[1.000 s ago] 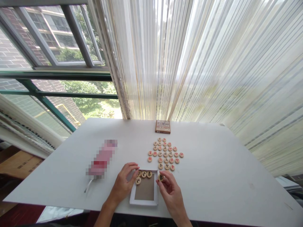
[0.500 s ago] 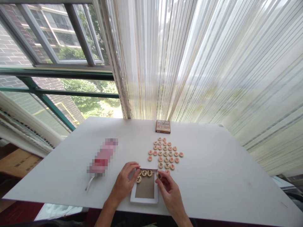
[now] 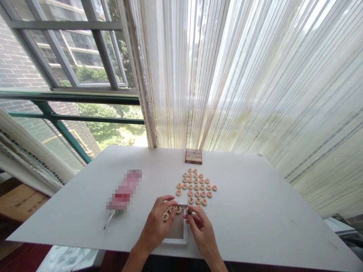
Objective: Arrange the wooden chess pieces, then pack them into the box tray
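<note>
Chess pieces: roughly four lie in box under spread left hand; right hand seemingly pinches another; most loose beyond both hands.

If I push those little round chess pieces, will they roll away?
Probably not: the chess pieces lie flat like coins on the table, so they should slide, not roll. They look wooden, so they are likely stiff and light; the right hand holds one piece in a mere pinch.
</note>
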Motion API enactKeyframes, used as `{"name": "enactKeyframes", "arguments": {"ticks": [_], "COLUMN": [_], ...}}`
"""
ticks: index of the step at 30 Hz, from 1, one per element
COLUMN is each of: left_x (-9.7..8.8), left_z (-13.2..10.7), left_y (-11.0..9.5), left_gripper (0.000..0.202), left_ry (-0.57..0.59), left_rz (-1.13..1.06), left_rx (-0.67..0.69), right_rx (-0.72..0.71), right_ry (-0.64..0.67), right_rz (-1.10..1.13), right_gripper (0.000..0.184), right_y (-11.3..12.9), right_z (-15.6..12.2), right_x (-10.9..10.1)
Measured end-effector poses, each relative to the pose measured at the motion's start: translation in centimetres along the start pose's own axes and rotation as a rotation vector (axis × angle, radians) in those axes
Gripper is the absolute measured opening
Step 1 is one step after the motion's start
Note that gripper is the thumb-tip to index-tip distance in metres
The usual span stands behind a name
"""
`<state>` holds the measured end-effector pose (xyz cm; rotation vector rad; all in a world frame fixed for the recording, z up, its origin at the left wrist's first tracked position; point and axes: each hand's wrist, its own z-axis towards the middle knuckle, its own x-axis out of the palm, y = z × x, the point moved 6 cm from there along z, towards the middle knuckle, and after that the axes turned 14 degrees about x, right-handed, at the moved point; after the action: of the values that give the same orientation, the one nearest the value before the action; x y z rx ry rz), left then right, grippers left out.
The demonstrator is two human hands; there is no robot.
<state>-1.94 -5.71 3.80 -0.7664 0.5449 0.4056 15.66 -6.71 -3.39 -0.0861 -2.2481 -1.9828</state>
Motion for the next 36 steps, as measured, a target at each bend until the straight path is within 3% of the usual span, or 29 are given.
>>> {"name": "enactKeyframes", "arguments": {"ticks": [11,25,36], "left_x": [3.5,3.0,2.6], "left_z": [1.0,1.2,1.4], "left_y": [-2.0,-1.8,-0.8], "left_gripper": [0.026,0.025,0.026], "left_ry": [0.174,0.207,0.157], "left_rz": [-0.196,-0.227,-0.287], "left_rx": [-0.02,-0.086,-0.097], "right_rx": [0.03,-0.14,0.008], "right_ry": [-0.008,-0.024,-0.024], "right_rz": [-0.019,-0.232,-0.096], "right_gripper": [0.036,0.037,0.034], "right_y": [-0.1,1.9,1.0], "right_z": [0.2,-0.5,-0.4], "right_x": [-0.6,-0.1,-0.2]}}
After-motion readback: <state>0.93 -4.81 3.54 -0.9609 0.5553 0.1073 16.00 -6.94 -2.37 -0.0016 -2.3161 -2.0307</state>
